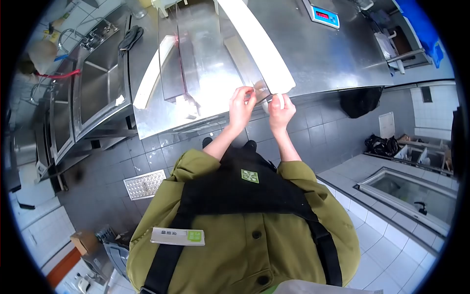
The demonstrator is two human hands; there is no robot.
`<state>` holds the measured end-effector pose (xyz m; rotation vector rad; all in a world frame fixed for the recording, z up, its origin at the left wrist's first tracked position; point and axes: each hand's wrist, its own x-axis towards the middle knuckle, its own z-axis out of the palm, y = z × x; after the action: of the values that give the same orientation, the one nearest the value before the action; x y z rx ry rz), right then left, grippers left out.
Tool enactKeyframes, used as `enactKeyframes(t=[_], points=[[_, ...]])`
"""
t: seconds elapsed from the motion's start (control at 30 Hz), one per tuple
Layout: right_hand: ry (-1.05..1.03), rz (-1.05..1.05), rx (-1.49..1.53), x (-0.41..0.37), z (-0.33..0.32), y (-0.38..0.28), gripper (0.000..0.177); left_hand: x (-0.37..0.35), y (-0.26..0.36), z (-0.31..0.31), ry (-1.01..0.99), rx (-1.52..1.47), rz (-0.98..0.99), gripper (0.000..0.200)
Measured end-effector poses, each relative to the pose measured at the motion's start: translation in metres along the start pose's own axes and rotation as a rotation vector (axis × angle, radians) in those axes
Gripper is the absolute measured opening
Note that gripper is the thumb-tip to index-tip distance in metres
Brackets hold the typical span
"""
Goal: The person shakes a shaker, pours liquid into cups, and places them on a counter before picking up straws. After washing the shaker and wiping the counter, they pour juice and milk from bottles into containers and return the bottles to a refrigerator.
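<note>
My left hand [241,105] is closed in a pinch at the near end of a clear panel [262,90] by the steel table's front edge. What lies between its fingertips is too small to tell. Just to its right, my right hand [280,111] has its fingers curled in, beneath the near end of a long white strip [259,41]. Whether it grips the strip or something smaller is hidden. Left of my hands, a second white strip [155,73] lies on the table beside an upright clear panel [171,63].
The steel table [338,63] carries a blue digital scale [324,17] at the back right. On the left are steel sinks [100,73] with a dark glove [131,38] on the rim. A black bag [361,100] is beneath the table's right part. A floor drain [145,184] lies left.
</note>
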<state>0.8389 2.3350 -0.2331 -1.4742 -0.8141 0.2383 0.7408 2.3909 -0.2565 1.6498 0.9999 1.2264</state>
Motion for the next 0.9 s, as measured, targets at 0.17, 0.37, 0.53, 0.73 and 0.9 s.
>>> enactKeyframes(t=[0.17,0.37,0.53,0.73,0.9], points=[[-0.042,-0.02,0.019,0.007,-0.012,0.002,0.013,0.003,0.005,0.008,0.136,0.144,-0.119,0.013],[-0.056,-0.016,0.042,0.019,-0.028,0.017,0.016,-0.078,0.032,-0.078,-0.053,-0.198,-0.514,0.016],[-0.065,0.023,0.071,0.007,-0.015,-0.003,0.033,-0.044,-0.029,-0.302,0.708,-0.212,-0.808,0.018],[-0.051,0.047,0.08,-0.009,0.0,-0.008,0.039,0.099,-0.146,-0.438,0.552,0.181,-0.79,0.018],[0.054,0.111,-0.006,-0.016,0.022,-0.027,0.031,0.139,-0.209,-0.482,0.155,0.879,-0.866,0.024]])
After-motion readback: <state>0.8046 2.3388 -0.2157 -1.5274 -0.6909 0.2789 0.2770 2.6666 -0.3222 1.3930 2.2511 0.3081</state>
